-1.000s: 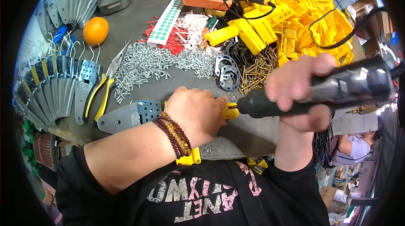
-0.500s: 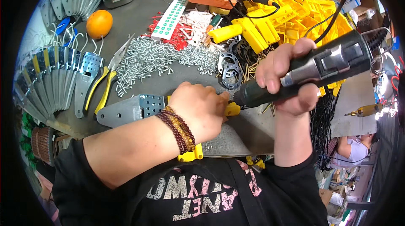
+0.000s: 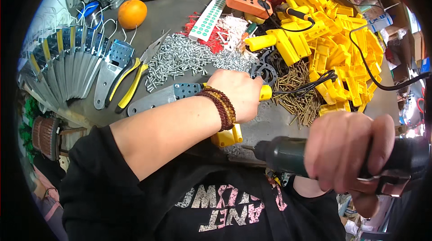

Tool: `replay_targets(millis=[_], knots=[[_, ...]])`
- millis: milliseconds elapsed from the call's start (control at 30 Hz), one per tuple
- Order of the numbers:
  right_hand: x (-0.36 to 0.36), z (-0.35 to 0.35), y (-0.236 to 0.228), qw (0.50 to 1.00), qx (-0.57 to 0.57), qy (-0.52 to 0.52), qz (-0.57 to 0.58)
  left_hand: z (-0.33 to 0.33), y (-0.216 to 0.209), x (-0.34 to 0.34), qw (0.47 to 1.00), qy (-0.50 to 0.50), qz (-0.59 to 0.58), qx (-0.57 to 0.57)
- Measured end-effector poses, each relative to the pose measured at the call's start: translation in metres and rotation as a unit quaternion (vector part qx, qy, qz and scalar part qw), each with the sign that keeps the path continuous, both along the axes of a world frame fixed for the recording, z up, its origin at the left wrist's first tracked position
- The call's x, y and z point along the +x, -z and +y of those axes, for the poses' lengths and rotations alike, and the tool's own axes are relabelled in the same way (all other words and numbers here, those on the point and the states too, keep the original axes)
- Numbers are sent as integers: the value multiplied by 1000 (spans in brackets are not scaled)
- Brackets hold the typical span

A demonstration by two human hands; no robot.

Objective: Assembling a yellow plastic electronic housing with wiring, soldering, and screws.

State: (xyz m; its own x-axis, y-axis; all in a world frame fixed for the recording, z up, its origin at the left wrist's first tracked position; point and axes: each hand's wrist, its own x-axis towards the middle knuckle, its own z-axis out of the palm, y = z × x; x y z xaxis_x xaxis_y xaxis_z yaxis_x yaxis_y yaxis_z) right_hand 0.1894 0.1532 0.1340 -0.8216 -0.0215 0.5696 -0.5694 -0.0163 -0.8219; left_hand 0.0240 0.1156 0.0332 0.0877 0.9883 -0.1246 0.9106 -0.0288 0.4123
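My left hand [image 3: 236, 96] is closed over a yellow plastic handle [image 3: 266, 92], which pokes out past the fingers. A flat, tapered metal plate [image 3: 155, 99] with a perforated section extends leftward from under my left wrist. The black cord [image 3: 299, 89] leaves the handle's right end. At the lower right my right hand [image 3: 344, 151] is wrapped round a dark electric screwdriver [image 3: 288, 155]. Its thin bit points left, apart from the handle. Another yellow plastic part [image 3: 228, 136] shows below my left hand. My palm hides the middle of the handle.
Loose silver screws [image 3: 177, 59] and long brass-coloured screws [image 3: 297, 95] lie in heaps. A yellow pile of handle shells [image 3: 333, 47] fills the right. Pliers [image 3: 135, 72], fanned metal plates [image 3: 67, 68], an orange [image 3: 132, 14] and an orange multimeter [image 3: 249, 2] surround the work.
My right hand has drawn the electric screwdriver down and right, away from the handle. My left hand still grips the handle. The whole view has shifted, uncovering the cord and brass-coloured screws.
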Motion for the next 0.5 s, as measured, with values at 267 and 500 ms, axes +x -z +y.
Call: replay_targets(millis=[267, 500], knots=[[-14, -17, 21, 992, 1, 61, -110, -2, 9, 0, 999, -9, -22, 34], [-29, -17, 28, 992, -24, 121, 1, -2, 11, -3, 1000, -6, -24, 19]])
